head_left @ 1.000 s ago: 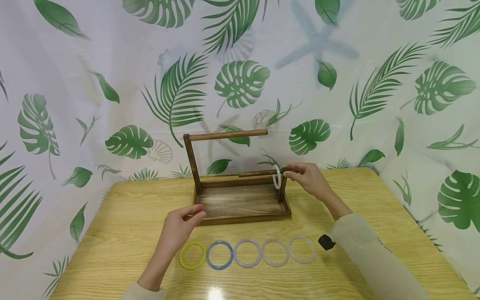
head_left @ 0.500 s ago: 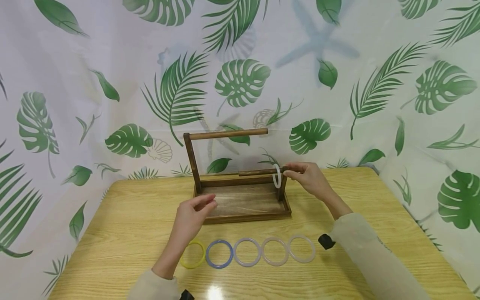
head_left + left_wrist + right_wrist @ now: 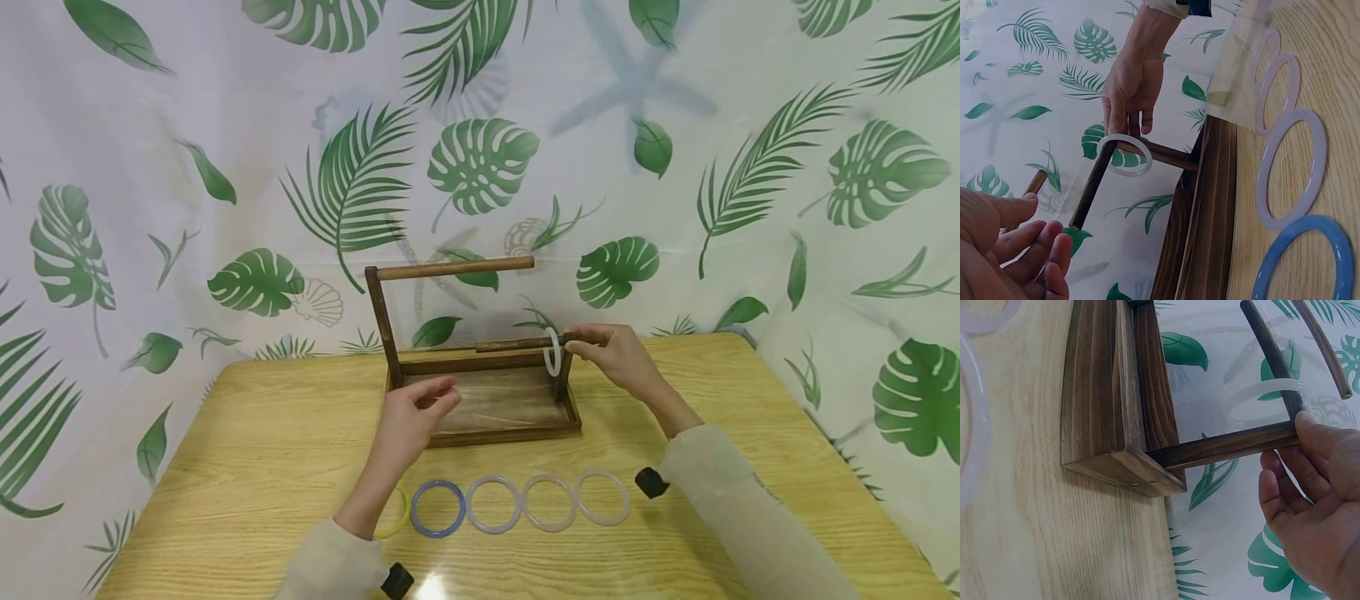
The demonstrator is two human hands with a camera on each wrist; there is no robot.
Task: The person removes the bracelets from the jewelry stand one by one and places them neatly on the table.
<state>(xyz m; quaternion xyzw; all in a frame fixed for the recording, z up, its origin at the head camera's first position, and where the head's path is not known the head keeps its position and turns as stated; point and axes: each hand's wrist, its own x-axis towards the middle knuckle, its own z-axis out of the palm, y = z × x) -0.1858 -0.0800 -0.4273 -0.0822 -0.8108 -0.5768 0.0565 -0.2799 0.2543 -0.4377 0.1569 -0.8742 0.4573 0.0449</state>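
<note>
My right hand (image 3: 615, 354) pinches the top of the right post of a dark wooden bangle stand (image 3: 510, 434), thumb and fingers on the post's end. A whitish bangle (image 3: 1130, 174) hangs on the lower bar (image 3: 510, 344), close to that post. My left hand (image 3: 408, 421) is in the air over the tray's front left part. Its thumb and fingers are apart in the left wrist view, and nothing is between them. The higher bar (image 3: 457, 268) reaches right from the taller left post and bears no bangle.
In front of the stand, bangles lie in a row on the wood-grain table (image 3: 262, 433): yellow (image 3: 406, 505), blue (image 3: 438, 535), lavender (image 3: 493, 532), pinkish (image 3: 551, 531) and pale clear (image 3: 603, 523). My left forearm partly covers the yellow one. A leaf-print cloth (image 3: 480, 75) hangs behind.
My left hand has moved right and forward, from the tray's front left corner to over the tray. My right hand and the hung bangle have stayed in place.
</note>
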